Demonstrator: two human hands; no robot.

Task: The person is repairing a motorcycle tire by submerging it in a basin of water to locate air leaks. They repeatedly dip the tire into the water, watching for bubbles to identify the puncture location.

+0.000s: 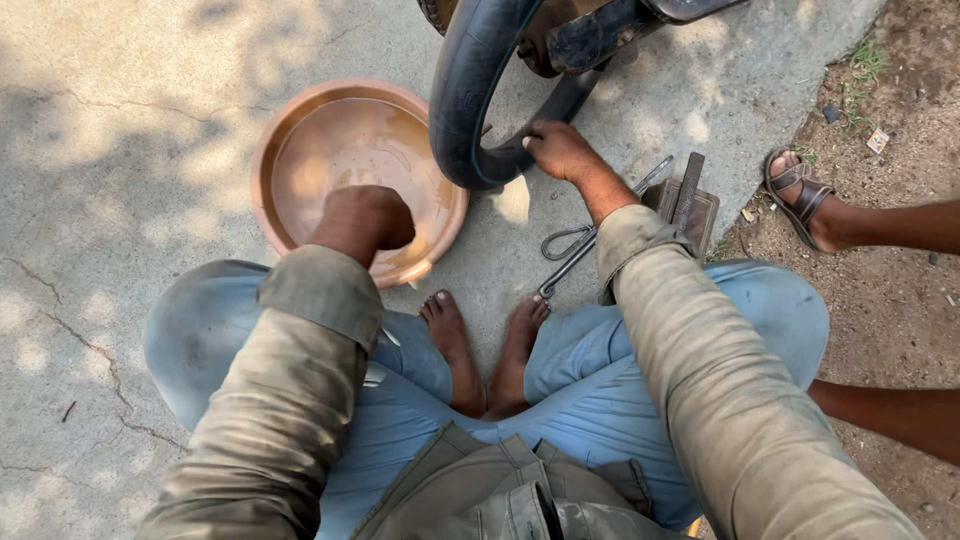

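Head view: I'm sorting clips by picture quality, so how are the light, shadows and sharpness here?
Head view: harsh sun with dappled shade across the concrete; bright patches by the inner tube look washed out; glare on the muddy water in the basin, over which the left hand is shaded; the right hand on the tube is sharp; the sleeves near the lens look stretched.

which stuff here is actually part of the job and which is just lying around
In use:
- black inner tube, gripped by the right hand
- basin of muddy water, left hand dipped over it

Lying about:
- metal tyre levers on the concrete
- small dark block beside them
- another person's sandalled foot on the dirt
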